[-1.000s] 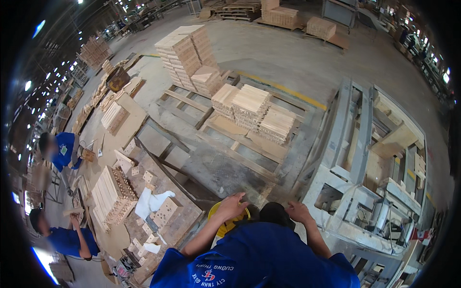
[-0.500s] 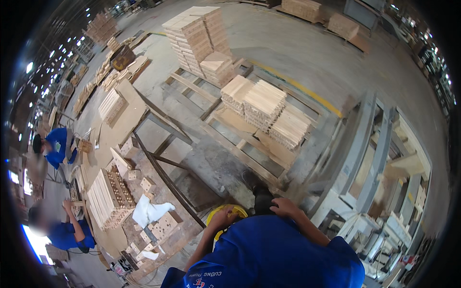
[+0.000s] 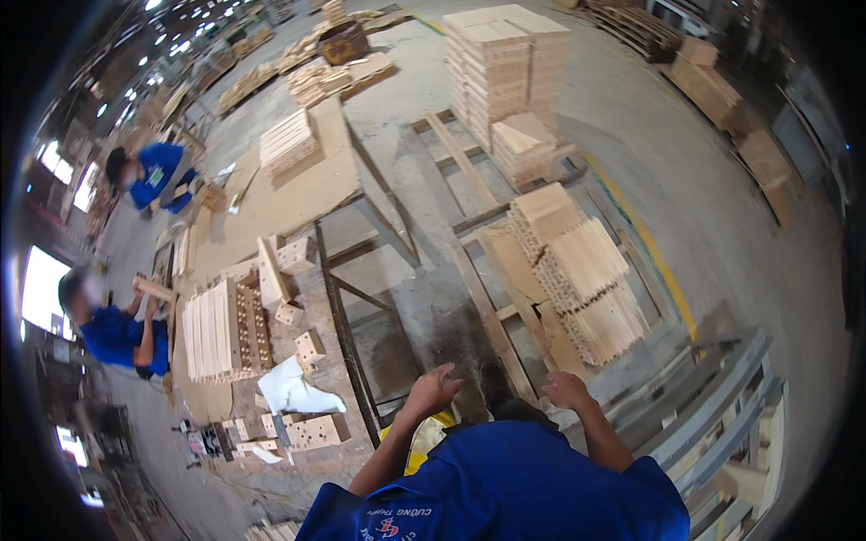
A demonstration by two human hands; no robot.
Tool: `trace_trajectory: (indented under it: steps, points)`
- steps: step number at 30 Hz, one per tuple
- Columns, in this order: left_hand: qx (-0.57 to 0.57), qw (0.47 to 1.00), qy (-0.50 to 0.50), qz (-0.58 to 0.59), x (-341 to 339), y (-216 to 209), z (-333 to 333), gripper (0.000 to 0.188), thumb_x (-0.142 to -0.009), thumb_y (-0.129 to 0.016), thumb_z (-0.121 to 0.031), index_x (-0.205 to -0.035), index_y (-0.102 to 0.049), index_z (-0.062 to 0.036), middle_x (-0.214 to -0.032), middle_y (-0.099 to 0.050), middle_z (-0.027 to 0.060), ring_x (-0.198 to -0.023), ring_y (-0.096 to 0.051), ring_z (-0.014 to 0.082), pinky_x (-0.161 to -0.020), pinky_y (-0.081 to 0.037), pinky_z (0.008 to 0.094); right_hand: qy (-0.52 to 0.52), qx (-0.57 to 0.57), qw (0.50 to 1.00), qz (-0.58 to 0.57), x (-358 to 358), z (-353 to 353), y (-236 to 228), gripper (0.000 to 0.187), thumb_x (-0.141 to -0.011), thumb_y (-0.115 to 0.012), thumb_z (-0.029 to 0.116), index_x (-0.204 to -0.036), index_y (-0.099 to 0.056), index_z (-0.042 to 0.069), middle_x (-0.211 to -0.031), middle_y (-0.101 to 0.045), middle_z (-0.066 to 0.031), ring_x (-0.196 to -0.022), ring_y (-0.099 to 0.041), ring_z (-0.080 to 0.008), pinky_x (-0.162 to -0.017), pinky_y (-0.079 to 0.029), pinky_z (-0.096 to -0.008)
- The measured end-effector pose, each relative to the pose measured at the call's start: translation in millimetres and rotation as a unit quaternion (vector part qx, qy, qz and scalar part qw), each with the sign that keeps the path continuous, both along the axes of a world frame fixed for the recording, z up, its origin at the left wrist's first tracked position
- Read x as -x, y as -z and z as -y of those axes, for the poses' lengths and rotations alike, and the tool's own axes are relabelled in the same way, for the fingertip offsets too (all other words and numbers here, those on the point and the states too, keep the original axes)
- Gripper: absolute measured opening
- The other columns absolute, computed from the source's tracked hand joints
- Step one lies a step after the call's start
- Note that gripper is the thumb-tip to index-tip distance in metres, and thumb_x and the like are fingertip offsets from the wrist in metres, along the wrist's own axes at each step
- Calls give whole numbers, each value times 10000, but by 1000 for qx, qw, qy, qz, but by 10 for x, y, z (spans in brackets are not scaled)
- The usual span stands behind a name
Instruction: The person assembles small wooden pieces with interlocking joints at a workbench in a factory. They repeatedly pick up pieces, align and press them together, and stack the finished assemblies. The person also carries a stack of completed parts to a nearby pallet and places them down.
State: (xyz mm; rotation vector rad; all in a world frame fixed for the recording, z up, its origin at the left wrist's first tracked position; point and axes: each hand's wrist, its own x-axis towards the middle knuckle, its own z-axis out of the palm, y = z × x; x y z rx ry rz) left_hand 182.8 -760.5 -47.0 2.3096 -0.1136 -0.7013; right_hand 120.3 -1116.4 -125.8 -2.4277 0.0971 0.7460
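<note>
My left hand (image 3: 434, 393) hangs in front of my body with its fingers apart and nothing in it. Just below it shows part of a yellow object (image 3: 426, 444), mostly hidden by my forearm and shirt. Out to the right, my right hand (image 3: 566, 390) is loosely bent and holds nothing that I can see. Left of my left hand stands a worktable (image 3: 347, 379). On it are a stack of wooden slats (image 3: 216, 334), drilled wooden blocks (image 3: 313, 433) and a white cloth (image 3: 298, 389).
Ahead, slatted pallets carry a low stack of wooden strips (image 3: 582, 257) and a tall wood stack (image 3: 505, 77). A metal frame (image 3: 722, 424) stands at right. Two co-workers in blue work at left, the nearer holding a wooden piece (image 3: 155, 288).
My view has swung right and ahead. My left hand has risen away from the yellow object, and my right hand has moved out from my thigh.
</note>
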Motion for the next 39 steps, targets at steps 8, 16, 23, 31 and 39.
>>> trace_trajectory:
  steps: [8, 16, 23, 31, 39]
  points:
    - [-19, 991, -120, -52, 294, 283, -457, 635, -933, -689, -460, -1401, -594, -41, -1158, -733, 243, -1146, -680, 412, -974, -538, 490, -147, -21, 989, -5, -1035, -445, -82, 477, -917, -678, 362, -1259, -699, 30, -1216, -713, -227, -1123, -685, -391, -969, -542, -467]
    - [91, 958, -260, -78, 198, 196, -628, 659, -956, -683, -469, -1430, -573, -26, -1232, -726, 202, -1160, -690, 355, -1002, -531, 418, -216, -108, 962, -127, -1606, -1370, -320, 530, -944, -719, 346, -1336, -661, -6, -1253, -724, -198, -1128, -706, -310, -976, -553, -410]
    - [374, 828, -418, 11, -196, 102, -1396, 548, -1023, -683, -330, -1446, -571, 0, -1257, -711, 89, -1172, -645, 195, -985, -507, 307, -259, -164, 938, -162, -2429, -2291, -322, 466, -1006, -685, 295, -1359, -641, -4, -1223, -724, -146, -1069, -711, -237, -907, -575, -373]
    - [549, 496, -637, 216, -228, -593, -2845, 357, -1077, -595, -241, -1340, -627, -2, -1118, -742, 88, -992, -719, 166, -896, -583, 314, -189, -248, 914, -260, -3538, -3751, -865, 321, -1054, -631, 245, -1289, -638, 27, -1134, -729, -98, -966, -721, -197, -793, -596, -336]
    - [426, 201, -807, 357, 237, -298, -3902, 352, -1098, -508, -258, -1328, -601, -8, -1155, -716, 113, -992, -691, 188, -879, -575, 335, -248, -341, 875, -237, -4094, -5400, -1595, 334, -1094, -565, 294, -1290, -635, 32, -1103, -728, -95, -932, -728, -191, -782, -607, -325]
